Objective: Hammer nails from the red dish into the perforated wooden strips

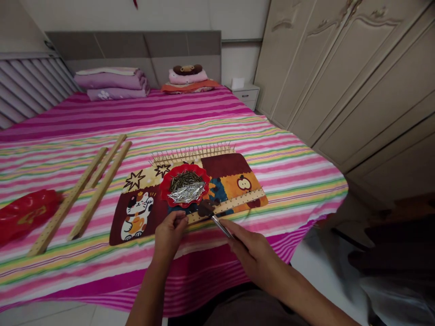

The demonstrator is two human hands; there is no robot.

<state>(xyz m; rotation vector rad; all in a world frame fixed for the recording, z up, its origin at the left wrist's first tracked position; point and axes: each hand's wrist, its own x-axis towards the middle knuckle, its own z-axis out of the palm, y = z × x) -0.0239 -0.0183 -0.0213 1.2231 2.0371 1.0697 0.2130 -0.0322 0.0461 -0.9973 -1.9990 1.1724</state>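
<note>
My right hand (253, 251) is wrapped round the handle of a hammer (222, 227) with a dark head and a shiny metal shaft. The hammer's head is over a light wooden strip (238, 202) dotted with small holes or marks. At the strip's left end, the thumb and fingers of my left hand (171, 231) are pinched together; what lies between them is hidden. Just beyond the strip, a red scalloped dish (164, 192) holds many brass-coloured and silver nails (186, 192). Farther back lies another wooden strip (176, 157) with a row of nails standing up in it.
A patterned mat (156, 222) lies under the work on a bed with a striped cover (288, 167). Several wooden strips (98, 192) and a red tray (29, 213) are to the left. Folded bedding (112, 83) sits by the headboard; a wardrobe (340, 72) stands right.
</note>
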